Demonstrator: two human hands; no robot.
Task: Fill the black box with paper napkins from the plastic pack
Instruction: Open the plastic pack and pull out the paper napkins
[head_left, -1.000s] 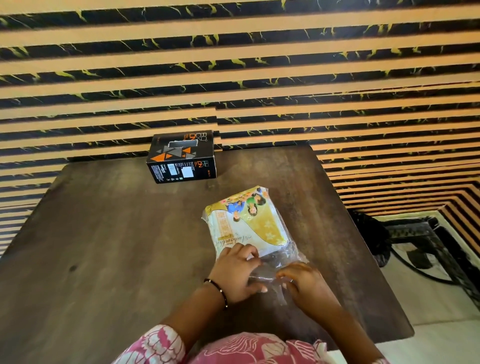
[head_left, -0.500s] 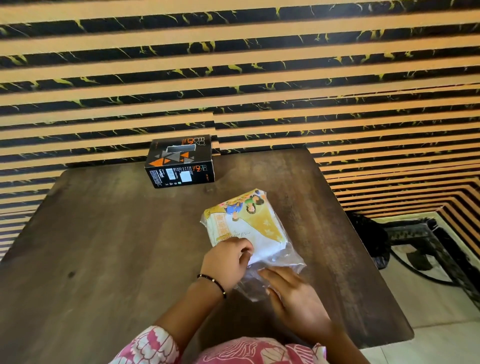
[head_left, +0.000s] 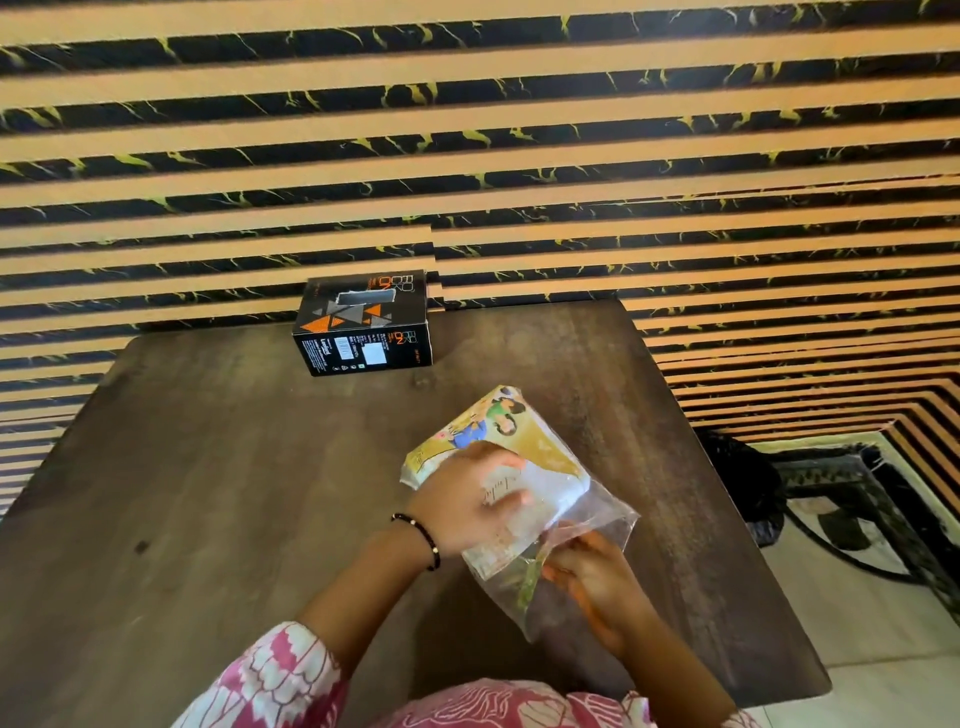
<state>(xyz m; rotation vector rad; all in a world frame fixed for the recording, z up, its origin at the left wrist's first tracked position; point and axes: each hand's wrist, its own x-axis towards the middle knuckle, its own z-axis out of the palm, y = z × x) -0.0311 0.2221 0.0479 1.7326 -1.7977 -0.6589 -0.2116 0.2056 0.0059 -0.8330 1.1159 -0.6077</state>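
The black box (head_left: 363, 327), printed with orange and grey triangles and with a slot in its top, stands at the far edge of the dark wooden table (head_left: 208, 493). The clear plastic pack (head_left: 540, 457), with a yellow picture label and white paper napkins inside, lies near the table's middle right. My left hand (head_left: 462, 504) reaches into the pack's open end, fingers on the white napkins under the plastic. My right hand (head_left: 592, 577) pinches the loose clear plastic at the pack's near end and holds it up.
A wall of orange and black striped panels rises right behind the table. The table's right edge drops to a pale floor, where a dark metal stand (head_left: 831, 499) and a black object (head_left: 743, 478) sit.
My left hand has pushed forward into the pack's open end. My right hand has closed on the loose plastic and lifted it. The pack has shifted slightly.
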